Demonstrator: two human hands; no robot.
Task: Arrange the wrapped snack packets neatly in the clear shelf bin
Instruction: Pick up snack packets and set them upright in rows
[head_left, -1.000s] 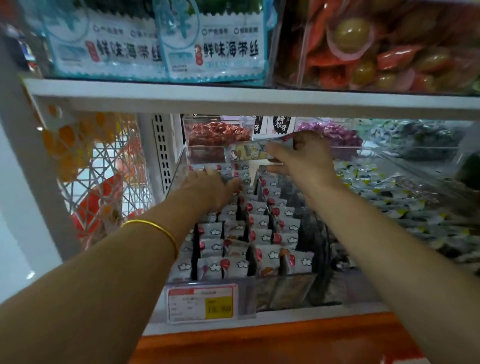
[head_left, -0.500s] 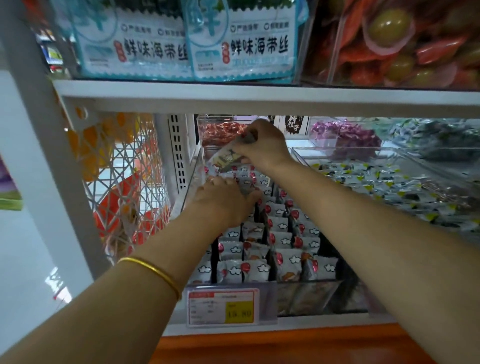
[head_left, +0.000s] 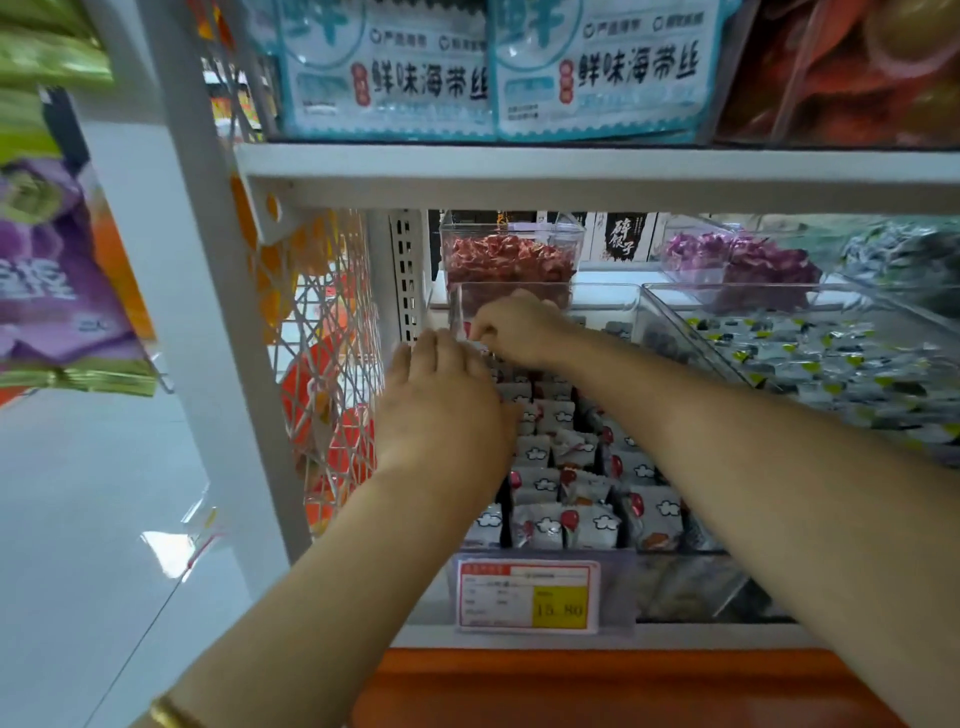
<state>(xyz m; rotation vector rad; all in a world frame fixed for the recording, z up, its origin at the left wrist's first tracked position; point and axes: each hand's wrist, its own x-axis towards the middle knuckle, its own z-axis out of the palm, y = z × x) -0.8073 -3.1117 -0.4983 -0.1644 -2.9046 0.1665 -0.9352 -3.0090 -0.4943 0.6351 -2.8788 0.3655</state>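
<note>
The clear shelf bin (head_left: 602, 306) holds rows of white snack packets (head_left: 545, 519) printed with red spots and clouds, standing on edge. My left hand (head_left: 441, 410) lies flat with straight fingers on the packets in the bin's back left row. Just behind it, my right hand (head_left: 519, 327) is curled down into the back left corner and pinches a snack packet (head_left: 477, 344). That packet is almost wholly hidden between the two hands. Both forearms cover parts of the rows.
A price tag (head_left: 524, 597) hangs on the bin's front wall. A second clear bin (head_left: 831, 374) of grey packets adjoins on the right. Red sweets (head_left: 509, 260) and purple sweets (head_left: 743, 260) sit behind. The upper shelf (head_left: 571, 171) hangs low overhead, and a white mesh panel (head_left: 322, 364) closes the left side.
My right hand carried the packet from the back middle of the bin leftward and down into the back left corner. My left hand slid further back along the left row.
</note>
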